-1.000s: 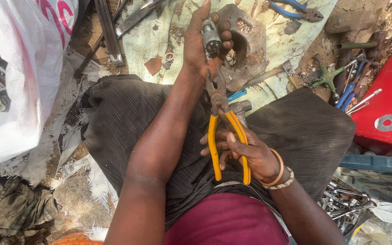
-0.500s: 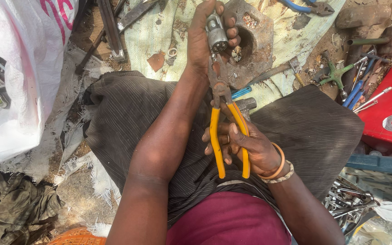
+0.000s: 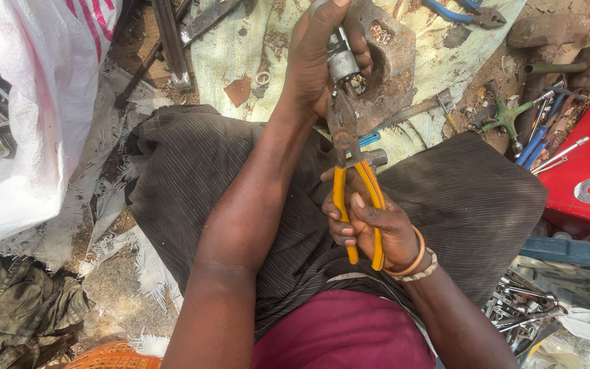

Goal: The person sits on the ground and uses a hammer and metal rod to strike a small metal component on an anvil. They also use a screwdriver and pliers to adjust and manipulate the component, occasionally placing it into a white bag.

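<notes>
Right hand [image 3: 370, 229] closed on yellow-handled pliers [image 3: 356, 205], jaws biting the small metal cylinder part [image 3: 341, 63] gripped in the raised left hand [image 3: 319, 58] above the lap; gripping step in hand; next move likely needs firm counter-hold against twisting.

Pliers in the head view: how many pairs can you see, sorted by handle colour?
Yellow-handled pliers: 1, gripped by the right hand, nose at the small metal cylinder in the left hand.
Blue-handled pliers: 1, lying on the cloth at the top edge.
Total: 2
</notes>
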